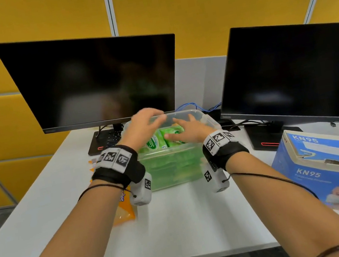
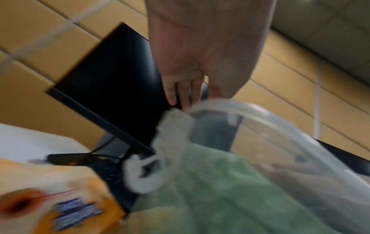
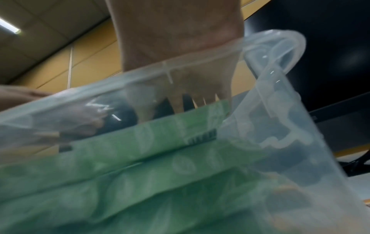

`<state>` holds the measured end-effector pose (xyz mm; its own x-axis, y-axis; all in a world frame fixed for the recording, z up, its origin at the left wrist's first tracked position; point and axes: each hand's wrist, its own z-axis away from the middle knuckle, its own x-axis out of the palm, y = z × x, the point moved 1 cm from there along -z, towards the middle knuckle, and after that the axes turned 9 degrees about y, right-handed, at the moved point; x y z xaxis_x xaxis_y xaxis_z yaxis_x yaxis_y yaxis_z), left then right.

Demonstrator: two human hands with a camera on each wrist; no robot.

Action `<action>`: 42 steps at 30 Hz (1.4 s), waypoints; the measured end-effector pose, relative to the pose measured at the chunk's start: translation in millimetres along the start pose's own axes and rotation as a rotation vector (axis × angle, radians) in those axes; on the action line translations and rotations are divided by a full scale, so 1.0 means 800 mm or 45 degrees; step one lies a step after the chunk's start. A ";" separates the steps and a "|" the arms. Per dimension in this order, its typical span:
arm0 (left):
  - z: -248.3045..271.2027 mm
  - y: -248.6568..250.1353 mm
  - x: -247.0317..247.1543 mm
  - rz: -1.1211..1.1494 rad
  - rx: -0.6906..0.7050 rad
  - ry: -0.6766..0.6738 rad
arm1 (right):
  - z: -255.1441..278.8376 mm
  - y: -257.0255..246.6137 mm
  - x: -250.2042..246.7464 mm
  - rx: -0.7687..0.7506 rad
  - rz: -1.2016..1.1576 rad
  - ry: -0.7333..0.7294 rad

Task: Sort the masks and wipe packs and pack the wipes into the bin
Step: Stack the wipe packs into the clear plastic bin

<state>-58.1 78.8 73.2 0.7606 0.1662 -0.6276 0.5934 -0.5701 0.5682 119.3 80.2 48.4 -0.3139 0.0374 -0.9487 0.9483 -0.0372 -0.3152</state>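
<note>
now the packing step looks nearly finished: the clear plastic bin (image 1: 205,120) sits on the white counter (image 1: 189,218) just in front of the left black monitor (image 1: 89,78), and green wipe packs (image 1: 161,139) fill it almost to the rim. both hands hover over the bin. the right hand (image 1: 188,128) reaches into the bin's top with its fingers (image 3: 178,102) straight and spread, the tips at or just above the uppermost green pack; whether they actually touch it i cannot tell. the left hand (image 1: 143,125) is above the bin's far left corner, fingers (image 2: 186,95) relaxed and slightly bent, holding nothing. an orange wipe pack (image 1: 124,208) lies on the counter just left of the bin, partly under the left forearm. the blue kn95 mask box (image 1: 325,168) stands well to the right of the bin, apart from the wipes. the next move probably calls for pressing the green packs level, then fetching the orange pack and fitting it in.
</note>
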 end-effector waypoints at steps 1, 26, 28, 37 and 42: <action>0.005 -0.008 -0.015 -0.048 -0.026 0.146 | 0.003 -0.001 0.001 -0.019 -0.058 0.115; 0.142 -0.054 -0.077 -0.438 -1.147 -0.338 | 0.031 -0.065 0.022 -0.112 -0.099 0.190; 0.126 -0.050 -0.102 -0.468 -1.012 -0.240 | 0.033 -0.065 0.018 -0.115 -0.265 0.225; 0.047 -0.038 -0.130 0.074 -0.590 0.699 | 0.079 -0.051 0.016 -0.377 0.022 0.666; 0.048 -0.058 -0.118 0.260 -0.702 0.828 | 0.078 -0.018 -0.001 -0.272 0.053 0.530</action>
<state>-167.6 58.4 85.5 0.7656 0.6249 -0.1528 0.3439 -0.1969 0.9181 103.1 18.3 52.6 -0.2709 0.4393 -0.8565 0.9619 0.1578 -0.2233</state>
